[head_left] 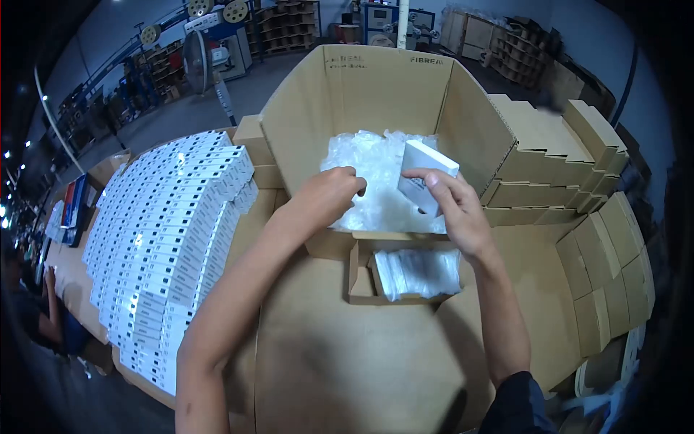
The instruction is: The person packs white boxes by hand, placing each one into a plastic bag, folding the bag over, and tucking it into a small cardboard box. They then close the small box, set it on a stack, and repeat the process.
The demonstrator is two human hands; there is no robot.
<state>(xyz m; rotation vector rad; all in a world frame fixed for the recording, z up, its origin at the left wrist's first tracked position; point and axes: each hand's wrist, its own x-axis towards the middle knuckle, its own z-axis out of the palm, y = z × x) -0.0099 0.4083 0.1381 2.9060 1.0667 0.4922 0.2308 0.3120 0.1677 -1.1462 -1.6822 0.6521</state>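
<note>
A thin white box (421,189) is gripped by my right hand (455,206), tilted above the large open carton (387,87). My left hand (329,194) is closed, its fingers curled, over the left side of that carton; whatever it may pinch is hidden. Under both hands lies a heap of clear plastic bags (376,202) inside the carton. Nearer to me, a small brown cardboard box (361,278) holds a row of plastic-wrapped packets (416,273).
Many white labelled boxes (163,239) are stacked on the left. Brown cartons (557,155) pile up at right, with more small brown boxes (607,253) nearer me. Cardboard (347,354) covers the table. Another person (47,318) is at far left; a fan (196,61) stands behind.
</note>
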